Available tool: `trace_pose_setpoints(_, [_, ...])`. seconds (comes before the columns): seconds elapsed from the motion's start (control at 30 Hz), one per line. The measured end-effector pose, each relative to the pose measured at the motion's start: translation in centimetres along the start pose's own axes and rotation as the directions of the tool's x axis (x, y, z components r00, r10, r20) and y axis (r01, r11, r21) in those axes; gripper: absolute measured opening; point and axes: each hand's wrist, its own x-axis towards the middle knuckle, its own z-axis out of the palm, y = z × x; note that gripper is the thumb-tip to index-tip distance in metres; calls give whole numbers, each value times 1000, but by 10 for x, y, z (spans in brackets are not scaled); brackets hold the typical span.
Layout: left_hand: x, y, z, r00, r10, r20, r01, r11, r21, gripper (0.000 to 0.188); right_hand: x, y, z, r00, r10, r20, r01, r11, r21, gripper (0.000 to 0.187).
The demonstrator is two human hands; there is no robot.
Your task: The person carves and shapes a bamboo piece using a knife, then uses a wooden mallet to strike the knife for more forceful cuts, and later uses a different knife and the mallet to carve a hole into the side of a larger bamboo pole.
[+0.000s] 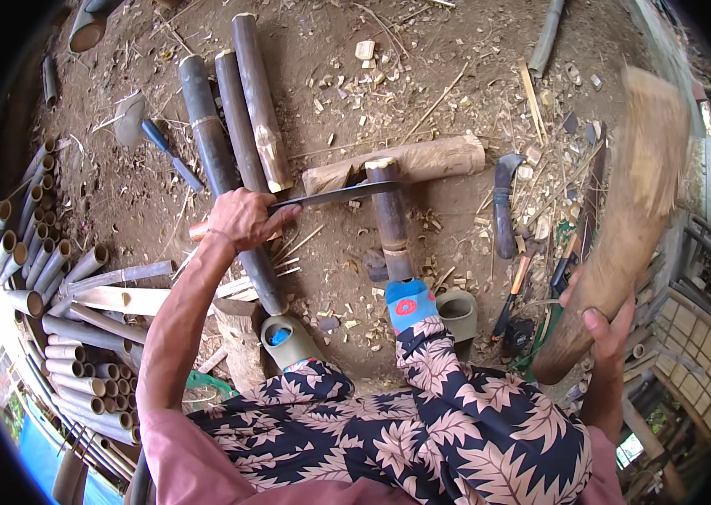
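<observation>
My left hand [242, 220] is closed round the handle of a long dark knife [334, 197]. Its blade lies across a short dark bamboo pole [391, 223], close to the pale cut end. That end rests against a peeled log [448, 160] on the ground, while my blue-socked foot [413, 307] touches the near end. At the right, my right hand [610, 326] grips a thick wooden club [629, 181]. The club is held up and slanted, its upper part blurred by motion and apart from the knife. The knife's handle is mostly hidden by my fingers.
Several dark bamboo poles [242, 126] lie left of the log. A blue-handled trowel [162, 145] is farther left, near stacked bamboo tubes [90, 383]. A hatchet [504, 206] and an orange-and-black saw [514, 290] lie right. Wood chips litter the dirt ground [330, 109]. A slip-on shoe [459, 310] stands beside my foot.
</observation>
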Motion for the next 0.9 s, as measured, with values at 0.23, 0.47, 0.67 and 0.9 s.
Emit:
trace_pose_setpoints(0.23, [1,-7,7,999,25,-41,-24,999,24,70,54,2,69,955,-231,185,283,896,-343,91])
trace_pose_setpoints(0.47, [13,-12,7,998,8,54,-11,999,42,73,115,-12,103,889,-306,340,421,839,-346,83])
trace_pose_setpoints(0.67, [23,-12,6,992,23,128,-26,999,26,75,118,16,100,805,-62,591,495,618,-610,92])
trace_pose_setpoints(0.9, [21,-12,8,964,-49,260,23,994,103,61,125,-4,102,847,-501,176,529,825,-197,70])
